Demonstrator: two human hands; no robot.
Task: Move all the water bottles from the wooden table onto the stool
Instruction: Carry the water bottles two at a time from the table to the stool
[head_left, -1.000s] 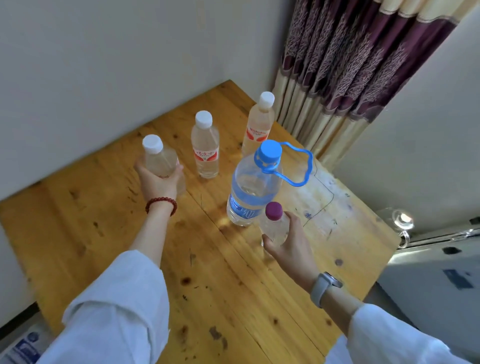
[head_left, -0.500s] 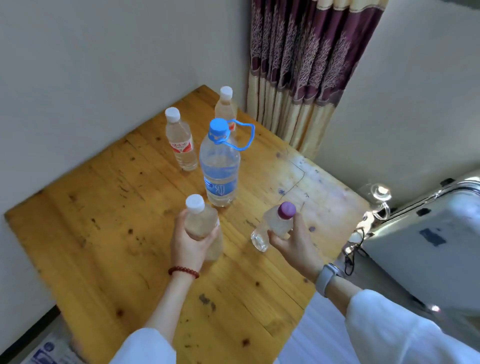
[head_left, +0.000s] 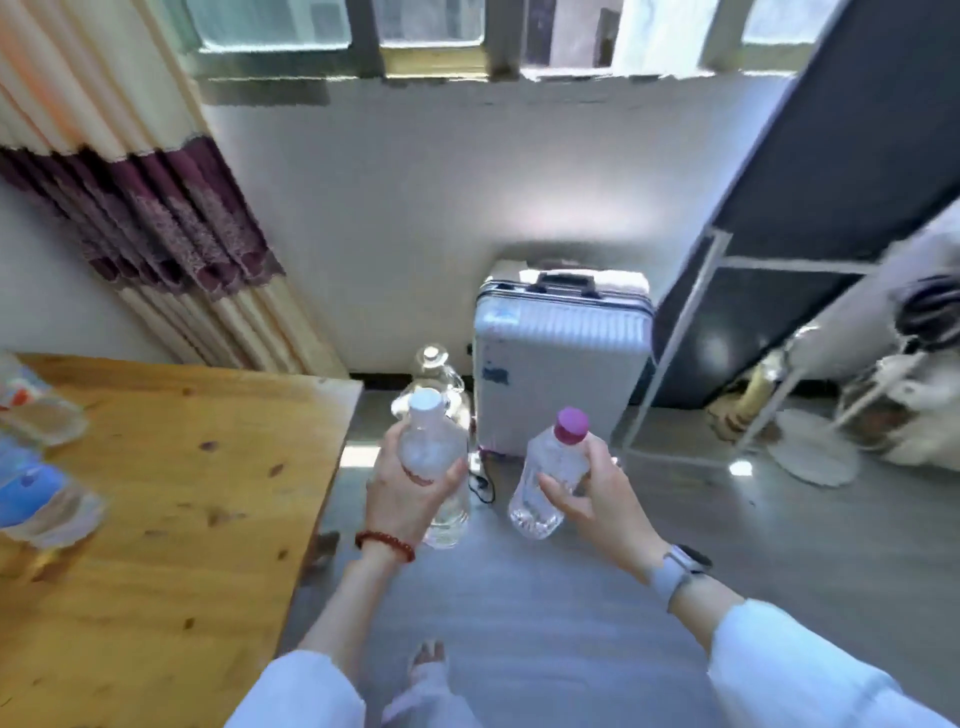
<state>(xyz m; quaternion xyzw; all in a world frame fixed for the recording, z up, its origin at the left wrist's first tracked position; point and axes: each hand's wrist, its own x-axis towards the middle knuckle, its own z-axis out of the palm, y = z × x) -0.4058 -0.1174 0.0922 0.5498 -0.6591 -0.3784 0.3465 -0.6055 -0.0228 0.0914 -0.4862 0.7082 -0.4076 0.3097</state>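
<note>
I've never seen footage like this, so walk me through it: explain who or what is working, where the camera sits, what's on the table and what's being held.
No machine here: a person works with bare hands. One wide-angle camera on their head looks forward and down, so you see their arms from above. The left hand, with a red bead bracelet, grips a clear white-capped plastic bottle. The right hand, with a grey wristwatch, grips a clear purple-capped plastic bottle. Both are carried over the grey floor, away from the wooden table at left, where blurred bottles remain at the picture's edge. A silver suitcase stands ahead. No stool is visible.
</note>
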